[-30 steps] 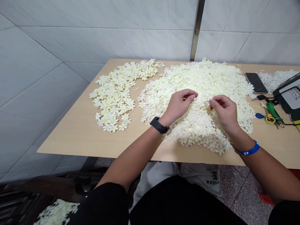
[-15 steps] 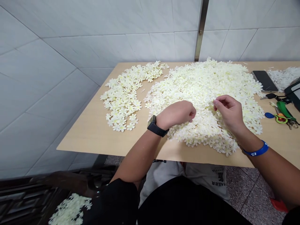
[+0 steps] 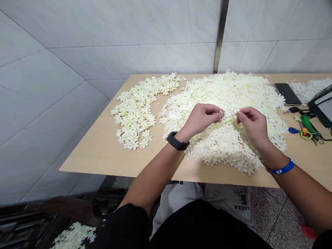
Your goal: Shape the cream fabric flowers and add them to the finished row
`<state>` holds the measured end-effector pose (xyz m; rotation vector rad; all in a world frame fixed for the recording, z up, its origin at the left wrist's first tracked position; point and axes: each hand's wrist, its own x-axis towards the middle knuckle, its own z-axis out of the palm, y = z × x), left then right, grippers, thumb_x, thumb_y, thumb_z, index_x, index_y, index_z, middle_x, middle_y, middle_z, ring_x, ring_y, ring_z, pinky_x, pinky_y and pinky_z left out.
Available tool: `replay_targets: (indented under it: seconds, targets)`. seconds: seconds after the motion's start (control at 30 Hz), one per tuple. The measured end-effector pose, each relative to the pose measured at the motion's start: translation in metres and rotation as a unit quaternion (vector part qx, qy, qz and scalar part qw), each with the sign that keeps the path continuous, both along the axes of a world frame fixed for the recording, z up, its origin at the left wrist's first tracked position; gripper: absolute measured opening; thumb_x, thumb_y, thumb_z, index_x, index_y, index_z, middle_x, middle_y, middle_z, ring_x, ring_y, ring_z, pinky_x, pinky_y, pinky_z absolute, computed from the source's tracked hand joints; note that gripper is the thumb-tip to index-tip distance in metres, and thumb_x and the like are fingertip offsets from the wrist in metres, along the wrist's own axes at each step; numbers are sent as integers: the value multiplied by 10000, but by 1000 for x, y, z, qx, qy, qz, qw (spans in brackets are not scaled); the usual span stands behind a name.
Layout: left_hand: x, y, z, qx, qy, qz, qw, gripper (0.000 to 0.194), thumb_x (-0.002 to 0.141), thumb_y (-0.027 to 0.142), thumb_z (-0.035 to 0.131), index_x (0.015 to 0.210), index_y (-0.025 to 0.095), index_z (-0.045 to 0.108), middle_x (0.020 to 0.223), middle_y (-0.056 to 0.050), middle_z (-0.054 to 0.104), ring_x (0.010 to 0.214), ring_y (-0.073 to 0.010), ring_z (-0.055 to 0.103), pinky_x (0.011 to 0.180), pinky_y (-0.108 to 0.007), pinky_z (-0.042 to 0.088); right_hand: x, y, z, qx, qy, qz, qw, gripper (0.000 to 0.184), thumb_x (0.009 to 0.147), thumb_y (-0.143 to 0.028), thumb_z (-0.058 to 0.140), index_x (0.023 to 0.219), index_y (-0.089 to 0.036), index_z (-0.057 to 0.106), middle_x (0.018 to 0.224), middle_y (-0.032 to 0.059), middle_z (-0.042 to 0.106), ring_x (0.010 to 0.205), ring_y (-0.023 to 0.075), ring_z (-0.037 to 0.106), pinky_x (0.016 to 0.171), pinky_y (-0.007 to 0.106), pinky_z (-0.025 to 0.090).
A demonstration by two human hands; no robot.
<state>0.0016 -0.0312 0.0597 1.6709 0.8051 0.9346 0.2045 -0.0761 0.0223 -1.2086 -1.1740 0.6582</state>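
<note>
A wide heap of white artificial flowers with yellow centres point(image 3: 233, 88) covers the middle of the table, beneath both hands. My left hand point(image 3: 199, 119), with a black watch on its wrist, is closed in a pinch; a tiny white piece shows at its fingertips, too small to name. Facing it across a narrow gap, my right hand point(image 3: 254, 127) also pinches thumb against forefinger. A bit of white shows at its tips, but I cannot tell it from the flowers behind.
To the left, a curved strip of similar flowers point(image 3: 137, 110) lies on the tabletop point(image 3: 103, 152). A phone point(image 3: 287, 94), small white pieces point(image 3: 310, 90), keys with a green strap point(image 3: 310, 125) and a dark box point(image 3: 323, 105) are on the right. More flowers point(image 3: 74, 237) lie below left.
My left hand has turned and its fingertips have come up toward the right hand, bringing the pinched white piece into sight. The right hand keeps its pinch. The view has tilted slightly.
</note>
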Motion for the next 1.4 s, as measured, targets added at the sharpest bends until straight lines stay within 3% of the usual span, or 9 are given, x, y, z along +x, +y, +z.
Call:
replay_targets:
  seconds: [0.13, 0.3, 0.53, 0.6, 0.67, 0.77, 0.9, 1.17, 1.4]
  targets:
    - [7, 5, -13, -30, 7, 54, 998, 262, 799, 305, 784, 650, 156, 628, 600, 4, 633, 578, -91, 584, 567, -232, 435, 3, 2, -2, 5, 3, 0, 1000, 82, 826, -265, 750, 786, -216, 696, 642, -24, 633, 599, 119, 580, 604, 275, 470]
    - [9, 11, -19, -35, -22, 71, 997, 425, 761, 459, 837, 646, 173, 543, 559, 50, 526, 532, -66, 494, 538, -213, 368, 4, 3, -3, 1, 10, -3, 1000, 87, 823, -267, 747, 783, -208, 698, 642, -26, 630, 600, 112, 580, 614, 266, 471]
    - [4, 16, -23, -13, 23, 136, 990, 352, 943, 487, 644, 747, 199, 595, 460, 67, 446, 430, -89, 472, 497, -227, 356, 7, 5, -11, -15, 56, 33, 998, 95, 832, -290, 774, 812, -215, 719, 670, -23, 641, 632, 111, 596, 641, 259, 494]
    - [2, 19, -27, 21, 43, 148, 988, 253, 1003, 397, 559, 903, 202, 686, 553, 28, 575, 515, -117, 562, 554, -245, 429, 7, 6, -12, -26, 83, 45, 995, 119, 811, -309, 801, 811, -218, 726, 678, -24, 644, 641, 108, 601, 645, 253, 505]
    - [1, 21, -31, 98, 80, 177, 976, 200, 1004, 272, 549, 1062, 212, 731, 861, -47, 732, 768, -160, 681, 735, -295, 530, 5, 6, -11, -38, 113, 57, 991, 170, 764, -340, 847, 807, -221, 733, 684, -24, 651, 645, 108, 612, 648, 252, 525]
    - [4, 19, -36, 246, 123, 213, 938, 198, 964, 202, 625, 1098, 223, 769, 1391, -115, 624, 1228, -255, 612, 1073, -430, 485, 0, 4, -8, -53, 149, 68, 985, 263, 676, -387, 912, 793, -223, 743, 691, -22, 665, 645, 116, 633, 643, 262, 554]
    - [15, 6, -39, 303, 61, 126, 943, 179, 972, 282, 664, 1106, 213, 760, 1318, -100, 671, 1240, -234, 610, 1096, -417, 488, -6, 2, -8, -74, 153, 86, 982, 335, 633, -445, 940, 794, -220, 753, 702, -11, 688, 652, 126, 656, 678, 285, 585]
    - [23, -1, -39, 63, -31, 25, 997, 212, 885, 185, 712, 1096, 168, 719, 994, -65, 733, 889, -135, 665, 809, -274, 545, -6, 1, -12, -89, 109, 136, 981, 354, 664, -460, 927, 846, -222, 739, 730, -17, 687, 643, 119, 633, 645, 269, 533]
    - [20, 4, -32, -102, -84, -82, 988, 221, 841, 343, 755, 886, 133, 704, 884, -51, 687, 803, -112, 624, 744, -254, 522, -4, -4, -2, -73, 22, 154, 985, 312, 785, -466, 836, 732, -207, 670, 569, -32, 600, 547, 119, 535, 579, 278, 435]
